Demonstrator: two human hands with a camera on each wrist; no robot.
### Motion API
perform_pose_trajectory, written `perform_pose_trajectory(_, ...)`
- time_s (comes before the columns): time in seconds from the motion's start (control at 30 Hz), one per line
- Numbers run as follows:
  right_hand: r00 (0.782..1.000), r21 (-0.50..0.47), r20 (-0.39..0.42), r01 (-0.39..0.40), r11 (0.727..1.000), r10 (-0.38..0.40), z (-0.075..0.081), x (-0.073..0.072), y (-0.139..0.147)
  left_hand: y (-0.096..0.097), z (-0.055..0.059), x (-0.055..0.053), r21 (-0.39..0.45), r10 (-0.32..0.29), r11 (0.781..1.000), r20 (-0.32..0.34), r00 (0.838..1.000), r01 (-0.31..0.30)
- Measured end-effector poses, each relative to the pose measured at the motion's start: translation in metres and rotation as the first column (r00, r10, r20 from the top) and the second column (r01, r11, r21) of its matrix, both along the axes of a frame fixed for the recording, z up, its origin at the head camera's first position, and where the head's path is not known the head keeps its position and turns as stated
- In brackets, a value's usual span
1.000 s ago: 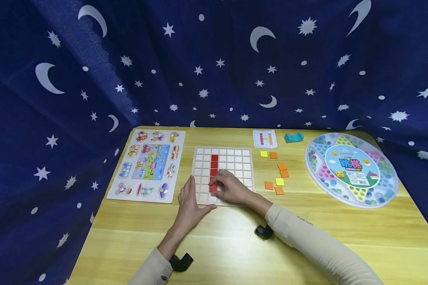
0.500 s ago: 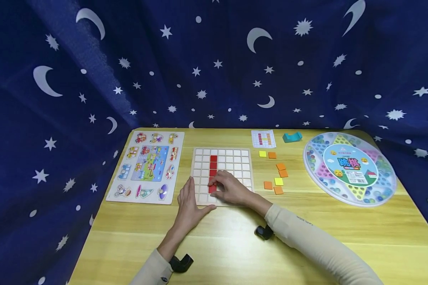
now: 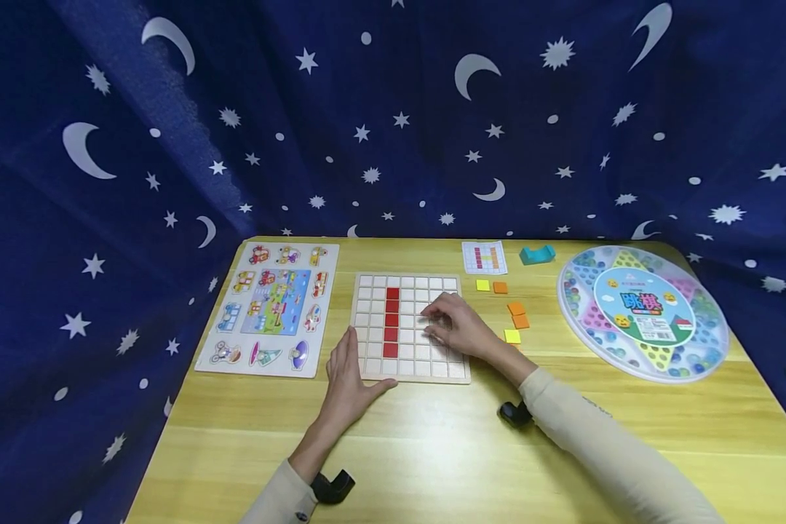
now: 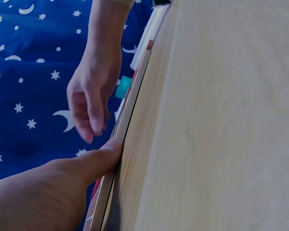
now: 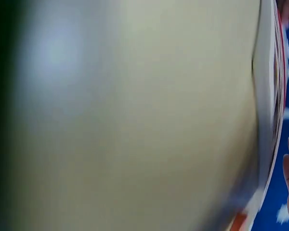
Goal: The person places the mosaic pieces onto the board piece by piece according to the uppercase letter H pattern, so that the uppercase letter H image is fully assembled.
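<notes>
My left hand [image 3: 348,382] rests at the near left corner of a white gridded board [image 3: 426,370]. Its fingers lie straight along the left side, and the thumb [image 4: 103,154] presses the front edge in the left wrist view. Several red square tiles [image 3: 391,320] form one unbroken column on the grid, left of centre. Over the board's right half, my right hand [image 3: 455,325] has loosely bent fingers, with nothing visible between them. The left wrist view shows the right hand [image 4: 94,91] above the board's edge.
Loose orange tiles [image 3: 515,308] and yellow tiles [image 3: 512,336] lie right of the board. A pattern card [image 3: 485,257] and a teal block [image 3: 537,255] are behind them. A picture puzzle [image 3: 216,338] lies left, a round marble game [image 3: 645,313] right. A starry curtain [image 3: 340,94] backs the table.
My right hand has left the red column and moved right across the board, uncovering the lower red tiles. It now partly covers the nearest orange tiles. The left hand has stayed in place.
</notes>
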State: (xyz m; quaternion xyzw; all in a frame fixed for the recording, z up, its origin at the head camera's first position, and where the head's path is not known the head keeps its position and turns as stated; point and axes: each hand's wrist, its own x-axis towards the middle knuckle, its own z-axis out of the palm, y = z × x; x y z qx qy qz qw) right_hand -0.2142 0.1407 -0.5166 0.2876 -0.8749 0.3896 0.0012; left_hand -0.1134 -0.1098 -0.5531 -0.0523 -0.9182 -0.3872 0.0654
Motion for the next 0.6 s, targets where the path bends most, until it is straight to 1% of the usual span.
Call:
perform_pose_trajectory(0.1,0.996,-0.001,-0.007,0.084,0.997,-0.084,-0.001,-0.012,0.021,0.0,0.0,0.001,0.009,-0.002,1.0,0.004,1.0,0.002)
perform_pose_trajectory(0.27,0.979,-0.01,-0.012,0.205,0.979,-0.205,-0.003,-0.029,0.05,-0.001,0.0,0.002,0.023,-0.004,1.0,0.008,1.0,0.003)
perform_pose_trajectory(0.43,0.966,-0.014,-0.011,0.258,0.966,-0.258,-0.006,-0.038,0.065,0.0,0.0,0.002,0.039,-0.006,0.999,-0.003,1.0,0.006)
perform_pose_trajectory(0.6,0.96,0.028,-0.012,0.281,0.959,-0.281,-0.009,-0.041,0.071,0.001,0.0,0.001,0.045,-0.009,0.999,-0.012,1.0,0.01)
